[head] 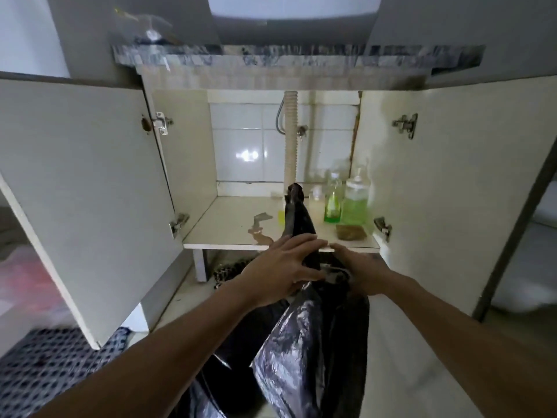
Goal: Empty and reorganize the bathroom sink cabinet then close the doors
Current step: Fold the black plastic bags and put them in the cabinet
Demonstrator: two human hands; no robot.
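The sink cabinet stands open, its white shelf stained near the front. A black plastic bag hangs in front of the shelf edge, and one twisted end of it sticks up over the shelf. My left hand grips the bag's neck from the left. My right hand holds the bag from the right, close to the left hand. At the shelf's right side stand a slim bottle of green liquid, a pump bottle of green liquid and a small pale bottle. A brown sponge lies in front of them.
Both doors are swung wide: left door, right door. A corrugated drain pipe runs down the tiled back wall. A patterned mat lies on the floor at lower left. The marble countertop edge overhangs the cabinet.
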